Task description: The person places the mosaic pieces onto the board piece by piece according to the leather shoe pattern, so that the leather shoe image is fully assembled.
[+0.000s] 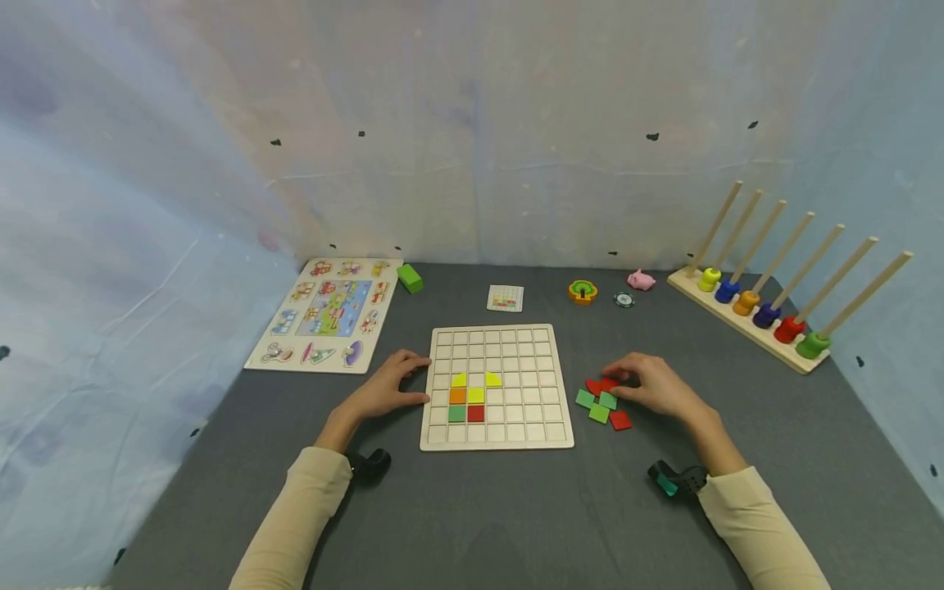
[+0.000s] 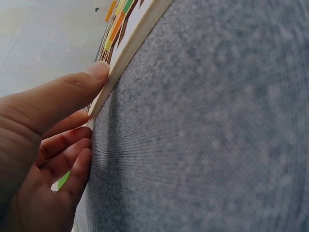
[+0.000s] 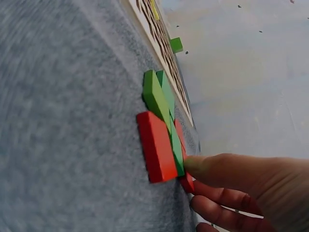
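Note:
A wooden grid board [image 1: 519, 401] lies mid-table. Several tiles sit in its lower left cells, among them an orange tile [image 1: 458, 397], a green tile [image 1: 457, 414] and a dark red tile [image 1: 475, 414]. My left hand [image 1: 383, 387] rests at the board's left edge, thumb tip [image 2: 100, 70] against the rim and fingers spread beside it. To the right of the board is a loose cluster of green tiles [image 1: 599, 413] and red tiles [image 1: 620, 420]. At its far side my right hand [image 1: 655, 385] pinches a red tile [image 3: 187, 183] between thumb and fingers, partly hidden by them.
A picture puzzle board [image 1: 269, 338] lies back left, beside a green block [image 1: 410, 279]. Behind the grid board are a small grid card [image 1: 505, 298], a tree-shaped toy [image 1: 583, 292], a poker chip [image 1: 624, 300] and a pink pig [image 1: 641, 280]. A peg stand with coloured rings [image 1: 763, 330] stands right.

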`<state>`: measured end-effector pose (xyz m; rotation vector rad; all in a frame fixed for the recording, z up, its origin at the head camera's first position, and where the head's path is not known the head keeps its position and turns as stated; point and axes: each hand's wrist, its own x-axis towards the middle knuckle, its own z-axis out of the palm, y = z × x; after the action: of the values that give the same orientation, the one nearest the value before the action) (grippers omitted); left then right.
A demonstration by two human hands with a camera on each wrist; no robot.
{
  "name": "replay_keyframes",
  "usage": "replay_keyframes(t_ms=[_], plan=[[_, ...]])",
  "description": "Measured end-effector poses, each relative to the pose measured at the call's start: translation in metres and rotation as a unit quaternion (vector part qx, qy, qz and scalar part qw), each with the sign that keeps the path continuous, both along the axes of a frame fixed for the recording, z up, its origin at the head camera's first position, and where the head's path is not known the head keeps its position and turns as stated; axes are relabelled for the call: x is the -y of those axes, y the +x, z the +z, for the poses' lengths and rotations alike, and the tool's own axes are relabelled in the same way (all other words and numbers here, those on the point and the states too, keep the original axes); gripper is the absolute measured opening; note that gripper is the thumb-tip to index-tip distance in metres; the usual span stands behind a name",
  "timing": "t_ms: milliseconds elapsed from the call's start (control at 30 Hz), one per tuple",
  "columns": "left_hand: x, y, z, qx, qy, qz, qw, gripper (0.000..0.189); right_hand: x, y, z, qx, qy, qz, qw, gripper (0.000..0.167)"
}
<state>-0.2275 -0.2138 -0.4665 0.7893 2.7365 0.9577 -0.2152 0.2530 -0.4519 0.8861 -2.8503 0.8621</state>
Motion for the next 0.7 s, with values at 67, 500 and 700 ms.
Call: replay_keyframes(t_ms=[67,500,700], plan=[[0.0001,-0.0003,-0.0002,0.0,0.0,-0.001,1.0,0.063,-0.0007,-0.0005,-0.0013,0.001,0.004,0.0,1.0,0.026],[0.0001,-0.0005,0.0002,-0.001,0.0,-0.003,1.0,0.063,-0.001,-0.0011,-0.0055,-0.003,0.038,-0.003,0.9993,0.03],[-0.0001,0.0001,0.0014,0.001,0.001,-0.001,1.0,0.063,-0.0015,-0.0013,-0.0063,-0.033,0.04,-0.016,0.9985,0.031]])
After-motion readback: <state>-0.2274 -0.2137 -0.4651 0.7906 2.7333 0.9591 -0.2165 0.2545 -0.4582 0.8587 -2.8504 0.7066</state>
